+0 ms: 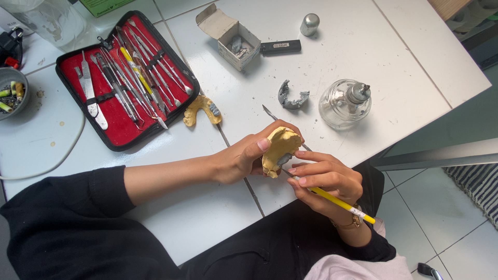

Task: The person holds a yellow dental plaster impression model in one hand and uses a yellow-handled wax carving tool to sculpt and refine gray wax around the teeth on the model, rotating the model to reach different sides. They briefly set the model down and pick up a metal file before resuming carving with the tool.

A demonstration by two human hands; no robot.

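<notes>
My left hand point(248, 155) grips a yellow plaster dental cast point(280, 149) above the white table's front edge, thumb on top. My right hand point(324, 181) holds a thin carving tool with a yellow handle point(340, 203); its metal blade point(271, 113) runs behind the cast and pokes out towards the table's middle. The fingertips of my right hand touch the underside of the cast. Both sleeves are black.
An open red-lined case of metal instruments point(127, 78) lies at the left. A second yellow cast point(202, 110), a grey wax arch point(291, 97), a glass spirit lamp point(345, 103), a small open cardboard box point(233, 39), a black lighter point(280, 47) and a metal cap point(309, 24) sit on the white table point(363, 52).
</notes>
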